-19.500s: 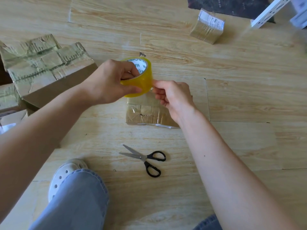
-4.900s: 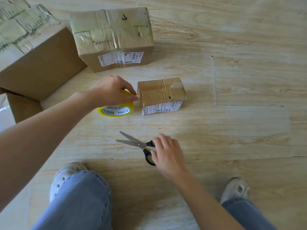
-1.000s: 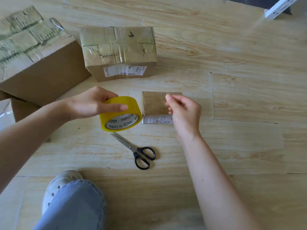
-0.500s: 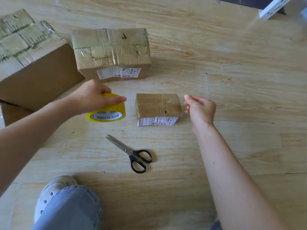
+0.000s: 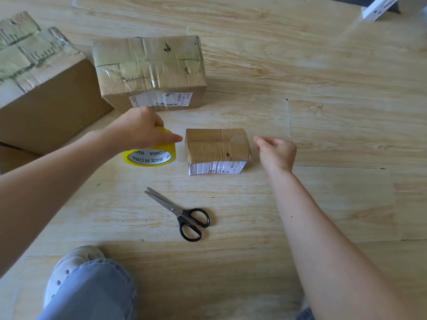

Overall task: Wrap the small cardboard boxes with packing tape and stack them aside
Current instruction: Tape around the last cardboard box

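Left hand [image 5: 138, 130], fingers clamped on the yellow tape roll [image 5: 150, 157], has lowered it to the floor at nine o'clock of the small box [image 5: 217, 144]. Right hand [image 5: 277, 151], fingertips pinched together, has moved to three o'clock, probably stretching unseen tape across.

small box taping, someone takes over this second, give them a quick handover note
Left hand grips the yellow tape roll, low by the floor, left of the small cardboard box.
Right hand hangs right of the box, fingers pinched; whether it holds a tape end does not show.
Scissors lie on the floor in front of the box.
Done: the box top looks taped.
Left: likely finish the wrap, cut, stack it aside.
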`<control>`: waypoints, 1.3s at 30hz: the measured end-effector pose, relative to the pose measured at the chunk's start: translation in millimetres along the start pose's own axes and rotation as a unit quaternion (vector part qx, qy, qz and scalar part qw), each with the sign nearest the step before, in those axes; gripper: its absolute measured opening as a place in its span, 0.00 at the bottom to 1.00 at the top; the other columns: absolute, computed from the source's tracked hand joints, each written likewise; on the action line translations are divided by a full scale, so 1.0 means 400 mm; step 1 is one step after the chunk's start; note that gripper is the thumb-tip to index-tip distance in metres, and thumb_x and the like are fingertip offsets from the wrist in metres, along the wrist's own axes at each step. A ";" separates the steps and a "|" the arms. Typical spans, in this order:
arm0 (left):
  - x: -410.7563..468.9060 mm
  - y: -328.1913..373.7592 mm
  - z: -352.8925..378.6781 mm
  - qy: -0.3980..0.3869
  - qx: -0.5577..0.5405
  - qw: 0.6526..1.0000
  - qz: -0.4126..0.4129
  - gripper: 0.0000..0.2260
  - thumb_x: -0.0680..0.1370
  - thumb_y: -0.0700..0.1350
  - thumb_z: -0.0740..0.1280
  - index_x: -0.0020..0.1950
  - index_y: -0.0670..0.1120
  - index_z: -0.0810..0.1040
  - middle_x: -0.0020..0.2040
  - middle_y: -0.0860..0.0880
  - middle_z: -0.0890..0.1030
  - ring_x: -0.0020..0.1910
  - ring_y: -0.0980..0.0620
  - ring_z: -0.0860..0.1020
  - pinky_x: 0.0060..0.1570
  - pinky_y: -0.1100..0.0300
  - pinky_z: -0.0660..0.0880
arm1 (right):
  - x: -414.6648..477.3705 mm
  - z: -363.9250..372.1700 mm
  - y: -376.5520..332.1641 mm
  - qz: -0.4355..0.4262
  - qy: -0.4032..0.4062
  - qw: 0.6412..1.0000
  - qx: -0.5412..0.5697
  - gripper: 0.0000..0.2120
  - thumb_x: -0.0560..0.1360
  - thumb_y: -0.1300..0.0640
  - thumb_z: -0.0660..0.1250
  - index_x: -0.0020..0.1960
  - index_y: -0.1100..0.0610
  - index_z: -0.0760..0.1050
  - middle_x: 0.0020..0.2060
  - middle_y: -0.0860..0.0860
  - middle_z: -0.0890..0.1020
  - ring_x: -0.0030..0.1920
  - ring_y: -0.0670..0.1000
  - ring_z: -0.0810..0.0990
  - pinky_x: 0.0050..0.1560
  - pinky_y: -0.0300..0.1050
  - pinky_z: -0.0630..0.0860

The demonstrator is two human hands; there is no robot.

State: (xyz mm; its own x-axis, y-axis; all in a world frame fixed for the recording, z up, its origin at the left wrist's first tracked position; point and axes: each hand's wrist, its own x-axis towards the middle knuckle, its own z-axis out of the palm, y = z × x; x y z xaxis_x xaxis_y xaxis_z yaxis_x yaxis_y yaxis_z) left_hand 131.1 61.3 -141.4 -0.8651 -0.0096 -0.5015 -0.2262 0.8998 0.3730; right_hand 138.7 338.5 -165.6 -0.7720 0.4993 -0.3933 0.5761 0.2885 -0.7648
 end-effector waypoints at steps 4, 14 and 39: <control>0.007 0.002 0.011 -0.006 0.011 1.000 -0.008 0.25 0.67 0.68 0.69 0.31 0.45 0.78 0.31 0.45 0.76 0.31 0.49 0.75 0.28 0.60 0.67 | -0.004 0.008 0.013 -0.014 -0.002 0.999 -0.037 0.06 0.74 0.55 0.72 0.46 0.58 0.84 0.41 0.50 0.85 0.44 0.47 0.82 0.46 0.36 0.73; -0.002 -0.002 0.051 0.013 0.002 1.000 -0.009 0.29 0.67 0.68 0.69 0.30 0.41 0.74 0.27 0.47 0.69 0.28 0.50 0.69 0.27 0.59 0.63 | -0.035 0.030 0.032 -0.006 0.020 1.000 -0.024 0.19 0.74 0.48 0.71 0.63 0.53 0.79 0.42 0.41 0.83 0.46 0.45 0.80 0.48 0.39 0.70; -0.007 -0.005 0.072 0.036 -0.002 0.999 -0.003 0.30 0.66 0.70 0.68 0.31 0.40 0.75 0.26 0.48 0.67 0.26 0.50 0.67 0.26 0.60 0.62 | -0.137 0.042 0.067 -0.340 -0.068 0.836 -0.426 0.35 0.80 0.38 0.40 0.79 0.58 0.47 0.79 0.52 0.47 0.79 0.50 0.45 0.77 0.50 0.40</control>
State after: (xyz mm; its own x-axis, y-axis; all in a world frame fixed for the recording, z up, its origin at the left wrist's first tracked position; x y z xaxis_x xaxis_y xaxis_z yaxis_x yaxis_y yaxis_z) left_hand 146.9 72.1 -163.0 -0.8936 -0.0475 -0.4463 -0.2343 0.8976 0.3735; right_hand 191.8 305.3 -173.1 -0.9887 -0.0981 -0.1134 -0.0716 0.9734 -0.2177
